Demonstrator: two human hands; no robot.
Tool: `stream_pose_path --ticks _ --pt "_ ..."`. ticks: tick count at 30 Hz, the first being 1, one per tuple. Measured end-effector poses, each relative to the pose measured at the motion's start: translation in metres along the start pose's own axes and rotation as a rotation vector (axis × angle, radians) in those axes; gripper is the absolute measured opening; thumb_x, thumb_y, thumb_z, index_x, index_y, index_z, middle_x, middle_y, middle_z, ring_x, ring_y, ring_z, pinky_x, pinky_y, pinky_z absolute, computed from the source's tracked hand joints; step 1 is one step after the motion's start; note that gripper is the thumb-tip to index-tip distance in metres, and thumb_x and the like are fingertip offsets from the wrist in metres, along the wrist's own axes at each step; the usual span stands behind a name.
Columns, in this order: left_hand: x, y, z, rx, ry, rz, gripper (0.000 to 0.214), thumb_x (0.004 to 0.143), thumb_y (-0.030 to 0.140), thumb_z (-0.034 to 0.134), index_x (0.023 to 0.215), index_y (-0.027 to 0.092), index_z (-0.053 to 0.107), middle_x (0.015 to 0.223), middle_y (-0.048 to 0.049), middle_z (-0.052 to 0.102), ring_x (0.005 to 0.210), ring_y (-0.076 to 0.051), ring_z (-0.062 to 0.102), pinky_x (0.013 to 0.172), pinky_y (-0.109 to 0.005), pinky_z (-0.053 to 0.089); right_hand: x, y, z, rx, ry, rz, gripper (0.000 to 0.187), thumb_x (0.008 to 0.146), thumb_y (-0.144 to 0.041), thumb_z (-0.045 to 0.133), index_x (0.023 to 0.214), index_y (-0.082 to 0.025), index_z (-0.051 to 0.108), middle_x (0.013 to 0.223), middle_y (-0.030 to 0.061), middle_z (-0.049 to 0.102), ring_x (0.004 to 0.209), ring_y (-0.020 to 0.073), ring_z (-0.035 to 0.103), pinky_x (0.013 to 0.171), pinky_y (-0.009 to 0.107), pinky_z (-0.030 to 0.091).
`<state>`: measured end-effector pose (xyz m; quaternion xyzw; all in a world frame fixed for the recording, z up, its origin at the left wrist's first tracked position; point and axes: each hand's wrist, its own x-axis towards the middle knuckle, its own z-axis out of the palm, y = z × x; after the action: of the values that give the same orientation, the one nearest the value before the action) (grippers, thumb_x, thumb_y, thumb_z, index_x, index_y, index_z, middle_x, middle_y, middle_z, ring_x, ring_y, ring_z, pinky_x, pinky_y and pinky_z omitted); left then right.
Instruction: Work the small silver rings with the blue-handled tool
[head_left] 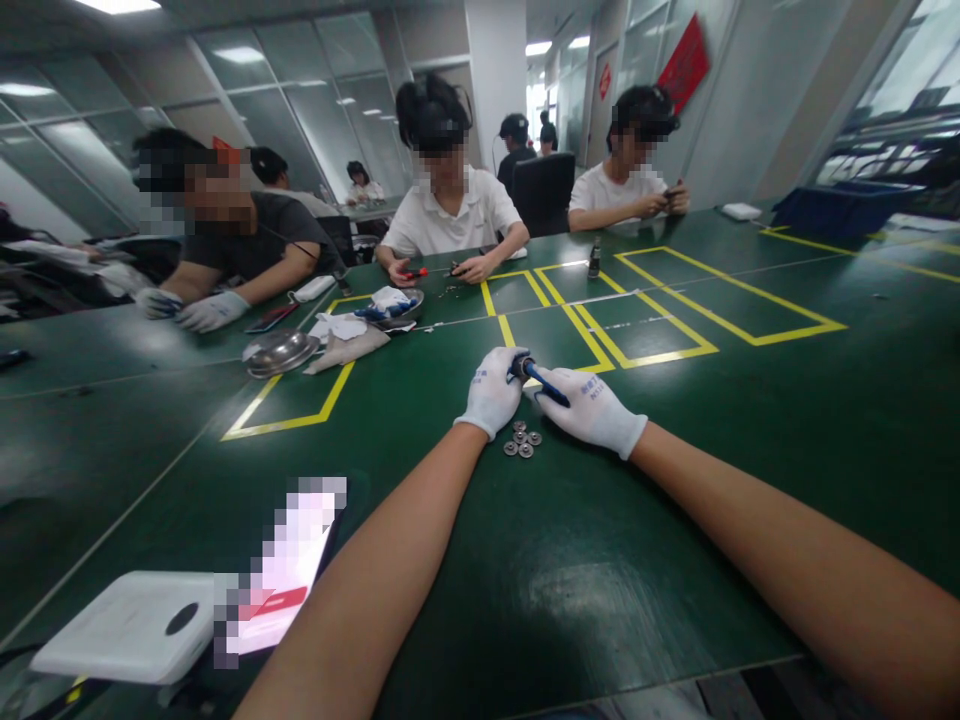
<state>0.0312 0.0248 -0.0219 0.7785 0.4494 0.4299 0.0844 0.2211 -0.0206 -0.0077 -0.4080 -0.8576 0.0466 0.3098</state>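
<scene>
My left hand [491, 392], in a white work glove, is closed around a small dark round part [519, 367] with a metallic rim. From the right, my right hand [592, 408], gloved the same way, grips a slim blue tool [551, 386] whose far end meets that part. The tool's exact kind cannot be made out. Both hands are close together, just above the green table. Several small round metal discs [521, 440] lie in a cluster on the table just below my hands.
A lit phone [289, 570] and a white box [127, 625] lie by my left forearm. Farther off are a metal bowl [279, 354], cloths [349, 345], a small dark bottle [594, 258] and yellow tape outlines [667, 355]. Three people sit across the table; a blue bin [829, 210] stands far right.
</scene>
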Motion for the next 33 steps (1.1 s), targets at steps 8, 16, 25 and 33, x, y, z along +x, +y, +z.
stream_pose_path --ticks 8,16,25,33 --pt "0.0003 -0.0008 0.0007 0.001 -0.021 0.012 0.037 0.083 0.006 0.062 0.117 0.018 0.067 0.118 -0.0100 0.069 0.114 -0.024 0.064 0.107 -0.042 0.051 -0.0008 0.0020 0.0008 0.037 -0.003 -0.027 0.042 0.098 -0.026 0.054 0.138 -0.016 0.060 0.111 0.0123 0.074 0.096 0.0249 0.070 0.087 0.037 0.054" --pt "0.0001 -0.0003 0.0002 -0.006 -0.023 0.009 0.036 0.084 0.006 0.064 0.117 0.018 0.067 0.118 -0.0100 0.070 0.113 -0.024 0.065 0.106 -0.041 0.052 -0.0011 0.0037 0.0016 0.039 0.014 -0.022 0.043 0.097 -0.026 0.056 0.139 -0.018 0.060 0.113 0.0116 0.074 0.099 0.0253 0.070 0.088 0.037 0.055" --pt "0.0007 0.0014 -0.0004 -0.009 -0.017 0.020 0.035 0.084 0.006 0.064 0.116 0.017 0.067 0.117 -0.0097 0.070 0.114 -0.024 0.065 0.106 -0.040 0.052 -0.0010 0.0047 0.0024 0.046 0.036 -0.027 0.044 0.097 -0.026 0.055 0.140 -0.015 0.059 0.118 0.0138 0.073 0.102 0.0265 0.070 0.091 0.040 0.055" --pt "0.0003 0.0015 -0.0005 -0.018 -0.022 0.029 0.035 0.084 0.006 0.064 0.117 0.016 0.067 0.118 -0.0108 0.070 0.114 -0.024 0.065 0.107 -0.040 0.051 -0.0012 0.0052 0.0038 0.039 0.056 -0.020 0.046 0.097 -0.026 0.055 0.142 -0.016 0.057 0.125 0.0135 0.071 0.110 0.0268 0.069 0.097 0.040 0.054"
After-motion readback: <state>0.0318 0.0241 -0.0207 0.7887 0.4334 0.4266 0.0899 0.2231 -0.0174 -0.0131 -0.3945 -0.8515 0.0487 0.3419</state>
